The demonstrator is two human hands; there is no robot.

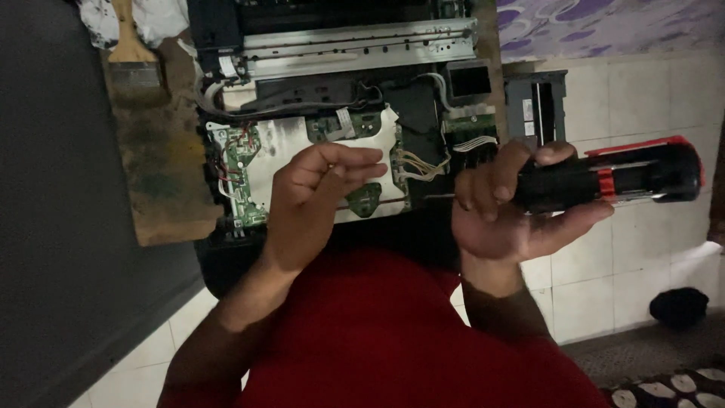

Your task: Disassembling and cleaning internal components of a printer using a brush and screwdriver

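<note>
Printer chassis (pixel 332 113) sits opened on the floor directly ahead of the person, its outer cover off and its insides exposed: a metal carriage rail (pixel 355 47) runs across the far side, a green circuit board (pixel 243 177) stands at the chassis's left edge, and loose ribbon and wire bundles (pixel 415 162) lie at its right. Disassembly appears well advanced; whether any fasteners remain cannot be told from this view. The right hand (pixel 506 208) has its grip clamped around a black screwdriver (pixel 604 181) with a red band, its thin shaft pointing toward the chassis's near right edge. The left hand (pixel 321 189) hovers over the chassis's middle, fingers curled together and pinched, though whether they hold anything small cannot be told. Room is tight: a dark wall or panel (pixel 53 189) flanks the chassis on the left, and a wooden board (pixel 162 174) with a paintbrush (pixel 134 53) lies between them. Tiled floor (pixel 642 98) right of the chassis offers the most open space.
</note>
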